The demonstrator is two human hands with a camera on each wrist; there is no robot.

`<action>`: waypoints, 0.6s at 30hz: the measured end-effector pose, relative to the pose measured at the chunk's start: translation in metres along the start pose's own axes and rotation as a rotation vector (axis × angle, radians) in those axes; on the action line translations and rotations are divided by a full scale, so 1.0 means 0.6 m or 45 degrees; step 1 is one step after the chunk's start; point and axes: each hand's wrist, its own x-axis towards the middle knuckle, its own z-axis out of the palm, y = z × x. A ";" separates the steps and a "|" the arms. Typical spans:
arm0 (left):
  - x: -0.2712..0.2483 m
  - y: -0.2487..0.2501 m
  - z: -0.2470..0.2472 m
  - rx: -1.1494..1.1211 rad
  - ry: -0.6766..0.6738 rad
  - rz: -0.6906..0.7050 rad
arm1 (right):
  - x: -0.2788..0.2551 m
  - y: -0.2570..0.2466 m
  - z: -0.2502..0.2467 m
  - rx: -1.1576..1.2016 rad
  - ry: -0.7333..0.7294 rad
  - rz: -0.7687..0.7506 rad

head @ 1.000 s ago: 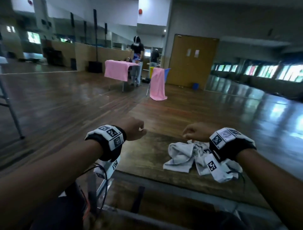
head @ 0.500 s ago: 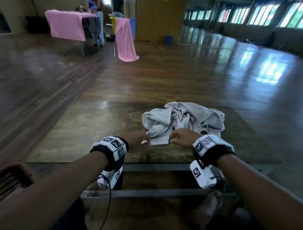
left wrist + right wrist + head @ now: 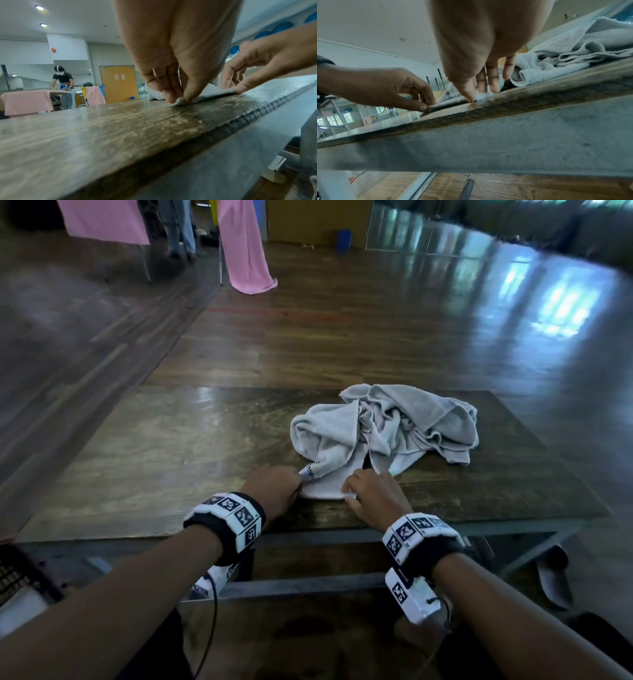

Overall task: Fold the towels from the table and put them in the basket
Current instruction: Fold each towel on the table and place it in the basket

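A crumpled pile of pale grey towels [image 3: 383, 433] lies on the right half of the dark wooden table [image 3: 164, 460]. One towel's near edge [image 3: 325, 487] lies flat close to the table's front edge. My left hand [image 3: 297, 481] pinches its left corner between thumb and fingers, seen close in the left wrist view [image 3: 178, 100]. My right hand [image 3: 349, 492] pinches the same edge a little to the right, thumb at the hem and fingers on top [image 3: 476, 96]. A dark woven basket [image 3: 17, 573] shows partly at the lower left, below the table.
Pink cloths hang over a far table [image 3: 106, 220] and a stand [image 3: 246, 251], with a person [image 3: 62, 83] working there. A slipper [image 3: 555, 577] lies on the floor under the table's right end. The table's left half [image 3: 137, 474] holds nothing.
Both hands came down from above the table to the towel's near edge and took hold of it. Since half a second ago they have spread slightly apart. The head view tilted downward.
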 end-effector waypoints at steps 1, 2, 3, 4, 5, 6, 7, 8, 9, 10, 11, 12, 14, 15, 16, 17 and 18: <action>-0.006 0.003 0.001 0.014 0.030 0.011 | -0.005 -0.004 -0.002 -0.011 0.004 -0.008; -0.013 0.005 0.000 -0.005 0.066 0.021 | -0.009 -0.007 -0.006 -0.011 0.007 -0.007; -0.020 0.006 -0.003 -0.051 0.103 0.025 | -0.014 -0.008 -0.012 0.010 0.018 0.007; -0.028 0.007 -0.010 -0.111 0.152 0.027 | -0.018 -0.009 -0.020 0.064 0.047 0.035; -0.035 0.008 -0.019 -0.175 0.218 0.034 | -0.022 -0.010 -0.032 0.148 0.100 0.076; -0.040 0.009 -0.032 -0.233 0.295 0.045 | -0.026 -0.009 -0.046 0.242 0.168 0.121; -0.044 0.012 -0.048 -0.280 0.360 0.044 | -0.028 -0.009 -0.063 0.330 0.221 0.159; -0.047 0.014 -0.067 -0.321 0.410 0.035 | -0.029 -0.009 -0.083 0.400 0.251 0.186; -0.048 0.017 -0.089 -0.360 0.460 0.024 | -0.028 -0.008 -0.104 0.450 0.261 0.202; -0.049 0.020 -0.113 -0.400 0.514 0.014 | -0.026 -0.008 -0.127 0.491 0.263 0.211; -0.050 0.022 -0.138 -0.450 0.571 0.006 | -0.023 -0.008 -0.151 0.539 0.267 0.217; -0.051 0.024 -0.163 -0.512 0.621 0.003 | -0.020 -0.009 -0.175 0.604 0.279 0.219; -0.055 0.029 -0.210 -0.647 0.713 0.023 | -0.017 -0.012 -0.223 0.738 0.340 0.197; -0.057 0.031 -0.231 -0.705 0.754 0.038 | -0.016 -0.013 -0.245 0.768 0.376 0.184; -0.059 0.033 -0.250 -0.754 0.796 0.054 | -0.016 -0.015 -0.266 0.780 0.403 0.177; -0.062 0.034 -0.268 -0.779 0.833 0.061 | -0.017 -0.016 -0.286 0.784 0.422 0.168; -0.065 0.034 -0.283 -0.770 0.880 0.075 | -0.017 -0.017 -0.304 0.782 0.437 0.159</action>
